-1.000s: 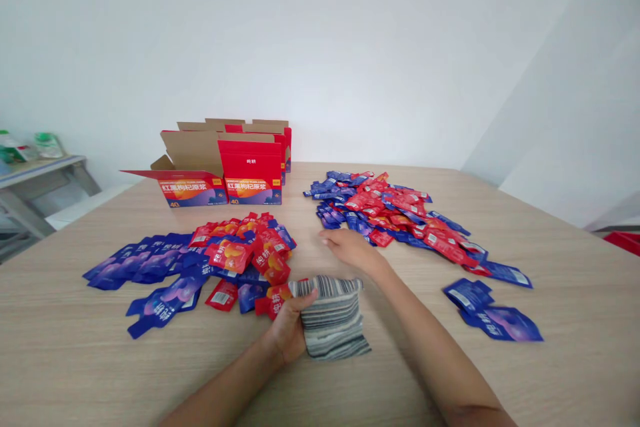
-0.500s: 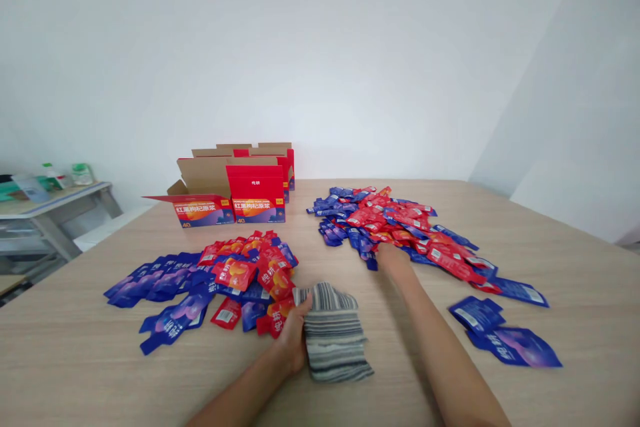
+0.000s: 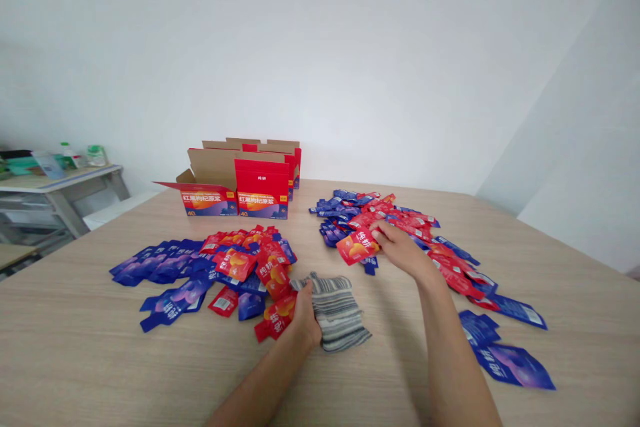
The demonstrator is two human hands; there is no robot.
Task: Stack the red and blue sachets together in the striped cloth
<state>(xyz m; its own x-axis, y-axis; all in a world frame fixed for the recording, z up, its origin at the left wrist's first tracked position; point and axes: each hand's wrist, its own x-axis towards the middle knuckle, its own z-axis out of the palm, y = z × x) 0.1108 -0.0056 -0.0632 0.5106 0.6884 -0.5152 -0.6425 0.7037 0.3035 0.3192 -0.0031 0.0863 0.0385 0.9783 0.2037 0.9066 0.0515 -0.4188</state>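
In the head view, my left hand [image 3: 306,320] is closed on a grey striped cloth [image 3: 340,312] that lies spread out to the right of my fingers. My right hand [image 3: 400,247] pinches a red pouch [image 3: 357,246] by its end and holds it above the table, beside the right-hand pile of red and blue pouches [image 3: 415,223]. Just left of the cloth is a second pile of red and blue pouches [image 3: 235,265], some of the blue ones fanned out in a row. Two blue pouches [image 3: 513,363] lie apart at the right.
Several red printed cartons [image 3: 263,197] with raised flaps stand at the back left of the wooden table [image 3: 200,373]. Behind them is a white wall. A side table [image 3: 55,180] with bottles and containers stands at the far left.
My right hand has come up from the right-hand pile with a red pouch in its fingers. My left hand still grips the cloth. The camera view has shifted slightly.
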